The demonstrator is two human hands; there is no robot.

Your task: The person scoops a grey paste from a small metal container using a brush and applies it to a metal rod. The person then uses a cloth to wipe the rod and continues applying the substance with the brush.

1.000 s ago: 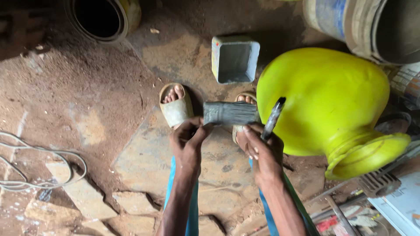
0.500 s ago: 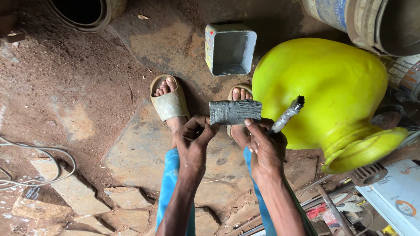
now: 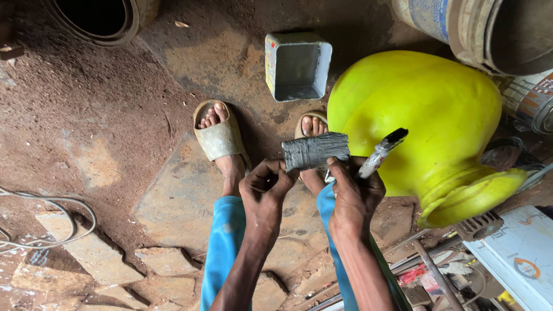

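Two hands meet over the middle of a reddish dirt floor (image 3: 86, 115) patched with flat stone slabs. Biggest thing here is the yellow pot (image 3: 420, 115), lying on its side at right, its flared mouth toward the near right. Far right stands a grey drum (image 3: 489, 29) with a blue band of label on its wall; just beside it, at the right edge, sits a can (image 3: 533, 101) with a pale printed label. Far left is the dark mouth of a round pipe (image 3: 98, 20). A white box (image 3: 521, 259) with an orange and grey round mark lies near right. Far of the feet sits a square grey tin (image 3: 296, 64), open side up, a yellow strip of label down its left wall. Pale cable (image 3: 34, 222) loops at left. Two sandals (image 3: 219, 135) point away.

The left hand (image 3: 265, 193) pinches the left end of a grey-coated block (image 3: 315, 151) between thumb and curled fingers. The right hand (image 3: 352, 193) steadies the block's right lower edge with its thumb while its fingers close on a brush (image 3: 380, 152), whose dark bristles point up and right, touching or just off the pot; I cannot tell which. The block lies level, above both hands, in front of the right foot
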